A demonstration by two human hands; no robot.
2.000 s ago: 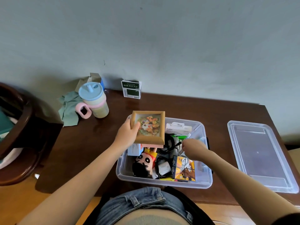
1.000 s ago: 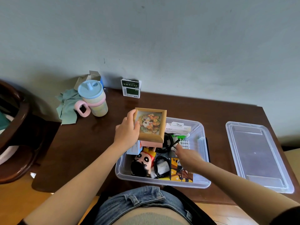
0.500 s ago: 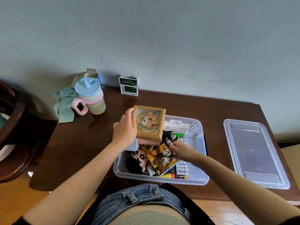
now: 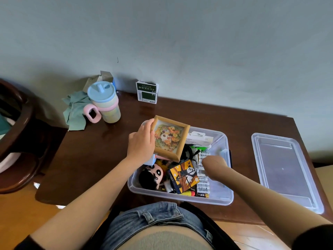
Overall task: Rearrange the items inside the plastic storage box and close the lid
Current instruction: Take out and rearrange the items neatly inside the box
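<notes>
The clear plastic storage box (image 4: 224, 202) stands open on the brown table in front of me. My left hand (image 4: 141, 144) grips a wooden picture frame (image 4: 170, 139) by its left edge and holds it tilted above the box's back left corner. Inside lie a plush doll (image 4: 153, 175), a panda puzzle cube (image 4: 183, 175) resting tilted, battery packs (image 4: 202, 185), a black cable (image 4: 187, 152) and a white carton (image 4: 198, 139). My right hand (image 4: 213, 164) reaches down into the right side of the box above the batteries, its fingers hidden. The clear lid (image 4: 282, 168) lies to the right of the box.
A blue-lidded cup with a pink handle (image 4: 106, 101) and a green cloth (image 4: 75, 109) sit at the table's back left. A small green and white carton (image 4: 146, 92) stands against the wall. A dark wooden chair (image 4: 16, 134) is at far left.
My right hand moved the panda cube from the box's front right to the middle beside the doll, let it go, and shifted right above the batteries. The frame tilted slightly.
</notes>
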